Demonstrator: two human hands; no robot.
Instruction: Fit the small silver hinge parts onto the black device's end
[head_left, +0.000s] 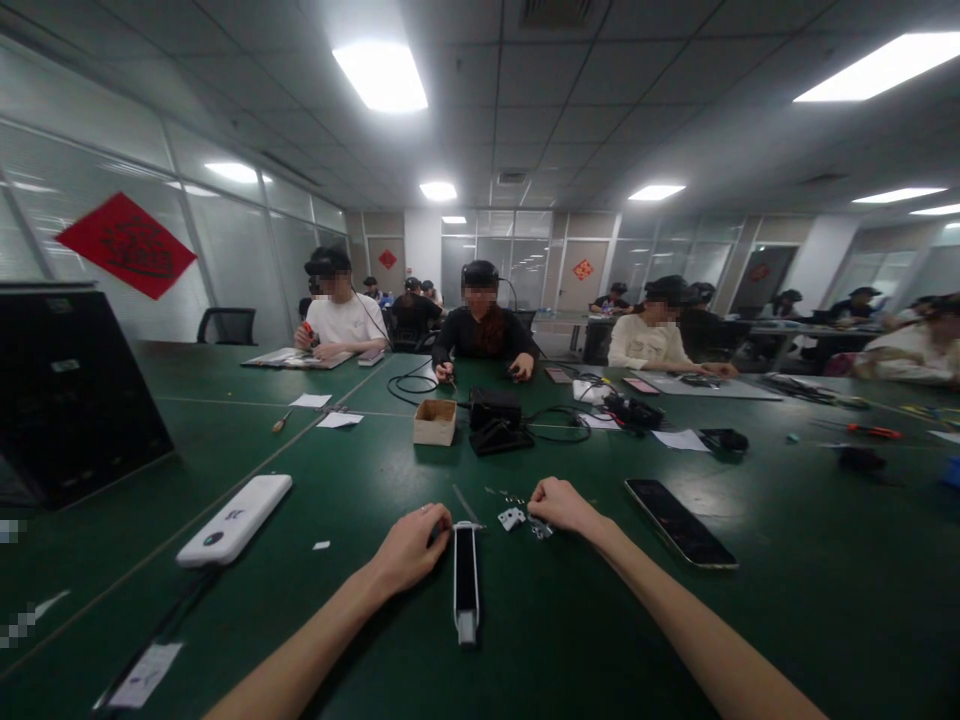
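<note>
My left hand (411, 545) sits near the middle of the green surface (360, 640), fingers curled in and pressed together against the left edge of a long dark bar's (466, 580) far end. The bar lies flat, pointing straight away from me, its near end free with bare green on both sides. A thin metal rod (465, 503) lies just beyond its far end.

My right hand (559, 503) is just right of that, well clear of the bar, fingers folded into a loose fist with the tips down among some small metal parts (540, 530). I cannot tell whether they pinch one. A small pale bracket (512, 518) lies between my two hands, beside the right fingertips.

To the right, a phone (679, 522) lies flat and slanted, near my right forearm but apart from it. To the left, a white power bank (235, 518) lies well apart from my left hand, with open green between. Farther off stand a cardboard box (435, 421) and a black device (495, 420) with cables, leaving a clear strip between them and my hands. A dark screen (71, 390) stands at the far left edge.
</note>
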